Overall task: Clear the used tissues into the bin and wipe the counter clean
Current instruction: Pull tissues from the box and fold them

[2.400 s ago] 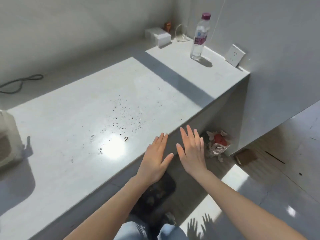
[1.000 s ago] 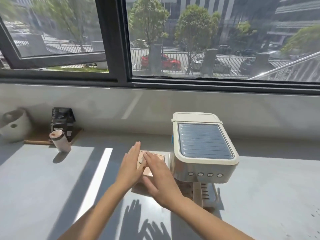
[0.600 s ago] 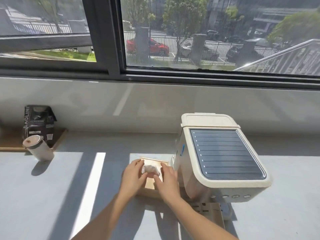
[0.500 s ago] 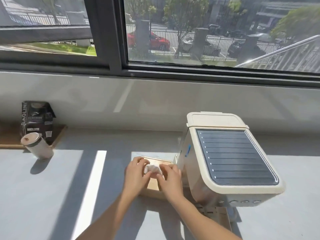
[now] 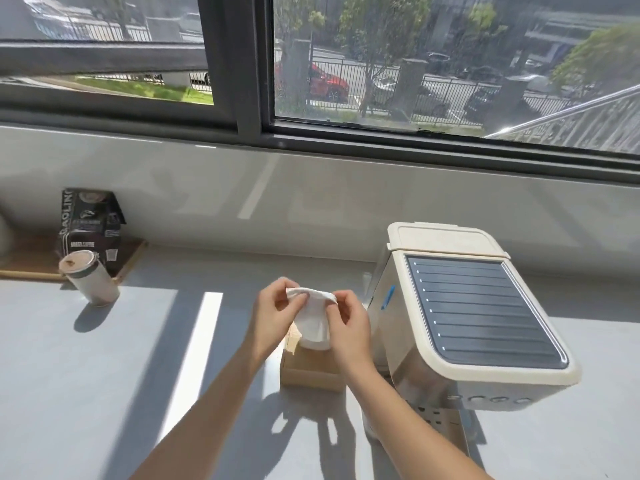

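A white tissue [image 5: 313, 322] hangs partly drawn out of a wooden tissue box [image 5: 310, 372] on the grey counter [image 5: 86, 375]. My left hand [image 5: 273, 317] pinches the tissue's top left corner. My right hand [image 5: 349, 330] pinches its top right corner. Both hands hold it a little above the box, and its lower end still reaches down into the box opening. No bin is in view.
A cream coffee machine [image 5: 464, 320] stands right beside the box on the right. At the far left a lidded cup [image 5: 90, 277] and a black carton [image 5: 91, 228] sit by a wooden tray [image 5: 38, 258]. A window wall runs along the back.
My view turned from the speckled counter end to the window side. Both hands reached to the tissue box, gripped the tissue and lifted it up out of the box.
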`<state>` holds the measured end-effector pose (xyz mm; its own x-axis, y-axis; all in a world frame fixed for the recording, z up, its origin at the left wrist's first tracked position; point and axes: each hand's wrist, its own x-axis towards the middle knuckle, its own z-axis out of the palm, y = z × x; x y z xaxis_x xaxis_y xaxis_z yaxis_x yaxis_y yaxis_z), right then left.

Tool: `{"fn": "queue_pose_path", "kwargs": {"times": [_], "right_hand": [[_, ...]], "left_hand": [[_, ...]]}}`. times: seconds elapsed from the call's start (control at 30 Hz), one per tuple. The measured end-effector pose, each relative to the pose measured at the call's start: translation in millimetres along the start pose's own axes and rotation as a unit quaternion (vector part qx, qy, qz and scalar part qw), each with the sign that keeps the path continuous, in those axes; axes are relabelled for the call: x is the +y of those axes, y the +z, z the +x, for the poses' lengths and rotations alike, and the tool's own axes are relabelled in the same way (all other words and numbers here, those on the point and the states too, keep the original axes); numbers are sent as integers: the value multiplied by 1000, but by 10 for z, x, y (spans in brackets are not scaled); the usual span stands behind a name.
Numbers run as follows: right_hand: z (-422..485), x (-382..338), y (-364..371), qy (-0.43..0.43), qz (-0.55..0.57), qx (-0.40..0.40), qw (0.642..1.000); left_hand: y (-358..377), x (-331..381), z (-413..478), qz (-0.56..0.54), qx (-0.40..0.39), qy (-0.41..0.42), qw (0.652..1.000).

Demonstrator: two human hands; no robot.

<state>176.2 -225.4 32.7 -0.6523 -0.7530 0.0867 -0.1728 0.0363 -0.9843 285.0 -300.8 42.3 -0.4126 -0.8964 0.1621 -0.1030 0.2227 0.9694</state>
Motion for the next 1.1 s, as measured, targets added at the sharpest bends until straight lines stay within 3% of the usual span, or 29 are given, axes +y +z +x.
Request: {"fn": "queue_pose_path", "kwargs": {"times": [0.1,0.2,0.3,0.37,0.47,0.63,0.87,1.1], "right_hand": [[10,-252,-9,-48,65,-2,997],[-38,-266,-36,-28,62,-44,997],[-204,6,-122,46,-39,-91,994],[-327,224,-240,55,-128,-117,983],[-447,395,-374,27,-197,-121,972],[-369,474,-377,-2,-221,-99,970],[-121,680,-240,-14,-306,-120,945],[9,742,-92,-10,-385,-98,917]], "left_hand": [[-166,360,81,-71,-11,5,997],[-339,425,45,-77,-132,-62,986],[-448,202,-99,20,-244,-149,958],[-418,1,-236,96,-273,-164,943],[-237,-285,-419,170,-234,-154,945],[10,-505,-456,273,-123,-78,951],[191,-629,-244,381,-88,14,920],[195,-727,-132,323,-49,6,945]]}}
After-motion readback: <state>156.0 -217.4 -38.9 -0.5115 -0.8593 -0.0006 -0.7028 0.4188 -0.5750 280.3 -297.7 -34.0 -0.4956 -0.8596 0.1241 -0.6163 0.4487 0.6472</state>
